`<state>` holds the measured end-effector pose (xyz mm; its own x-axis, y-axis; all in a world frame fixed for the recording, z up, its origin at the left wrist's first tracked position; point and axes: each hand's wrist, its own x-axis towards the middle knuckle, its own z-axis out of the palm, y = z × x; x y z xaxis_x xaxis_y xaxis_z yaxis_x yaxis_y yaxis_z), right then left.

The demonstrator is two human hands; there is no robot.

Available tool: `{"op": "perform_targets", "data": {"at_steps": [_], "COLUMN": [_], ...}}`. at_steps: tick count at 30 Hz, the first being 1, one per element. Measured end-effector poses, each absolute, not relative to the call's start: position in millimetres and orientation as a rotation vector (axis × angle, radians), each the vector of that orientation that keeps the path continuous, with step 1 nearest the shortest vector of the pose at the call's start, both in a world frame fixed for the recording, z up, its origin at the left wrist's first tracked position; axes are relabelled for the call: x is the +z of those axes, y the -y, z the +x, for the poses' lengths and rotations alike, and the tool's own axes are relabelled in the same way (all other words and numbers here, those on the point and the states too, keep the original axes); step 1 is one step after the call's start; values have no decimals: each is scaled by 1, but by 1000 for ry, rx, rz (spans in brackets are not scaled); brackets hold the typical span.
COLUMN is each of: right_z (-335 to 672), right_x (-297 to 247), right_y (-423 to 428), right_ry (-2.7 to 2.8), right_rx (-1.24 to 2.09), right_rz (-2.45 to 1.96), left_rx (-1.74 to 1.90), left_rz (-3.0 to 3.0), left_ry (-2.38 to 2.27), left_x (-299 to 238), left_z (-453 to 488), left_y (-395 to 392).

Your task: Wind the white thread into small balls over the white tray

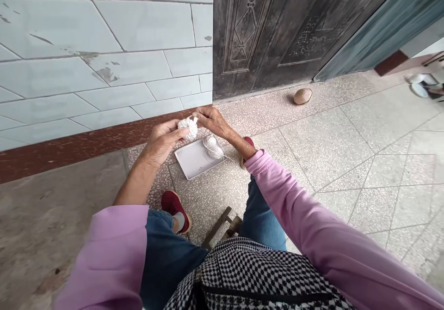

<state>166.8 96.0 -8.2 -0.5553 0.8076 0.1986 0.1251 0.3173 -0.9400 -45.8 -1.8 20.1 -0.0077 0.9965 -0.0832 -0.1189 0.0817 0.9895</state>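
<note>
At the middle of the work is a bunched white yarn piece [188, 129], held up in both hands above the floor; take it as the hub of a clock face laid over the view. The left hand [161, 142] reaches in from between 8 and 9 o'clock, its fingers clamped on the piece, with the thumb lying across the near side. The right hand [213, 121] comes in from 3 o'clock, its fingers drawn together on a small white end at the piece's 1 o'clock edge; whether they also hold a fine tool I cannot tell. At 5 o'clock, below the hands, a shallow pale tray [192, 162] rests on the speckled floor [312, 148]. In it, towards the tray's own 1 o'clock, sits a wound yarn ball [215, 150], with loose strands looping around it and trailing over the edge near the right wrist. One red shoe [171, 204] stands just past 6 o'clock; the other is partly hidden behind the right wrist. Part of a wooden stool [218, 229] shows at 5 o'clock, beside a checked apron [256, 266]. A tan rounded object [303, 96] lies between 2 and 3 o'clock, near a dark carved door [263, 28]; pale wall tiles [104, 33] fill 10 o'clock.
</note>
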Motion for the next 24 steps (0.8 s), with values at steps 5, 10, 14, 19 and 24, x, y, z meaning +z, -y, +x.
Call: {"op": "perform_targets", "data": {"at_steps": [5, 10, 14, 19, 24], "right_z": [152, 146, 148, 153, 148], "right_x": [-6, 1, 9, 4, -7], "right_y": [-63, -48, -61, -86, -89], "right_ry": [2107, 2229, 2101, 1798, 1603], "right_rx": [1350, 1415, 1385, 1360, 1498], "right_rz": [-913, -750, -779, -797, -796], "left_rx": [1434, 1525, 1370, 1220, 1332], "left_rz": [883, 924, 1134, 1104, 982], "left_ry": [-1206, -1386, -1474, -1225, -1092], "left_x": [6, -8, -11, -4, 2], "left_z": [-54, -67, -66, -58, -53], "left_y": [-12, -23, -18, -4, -3]}}
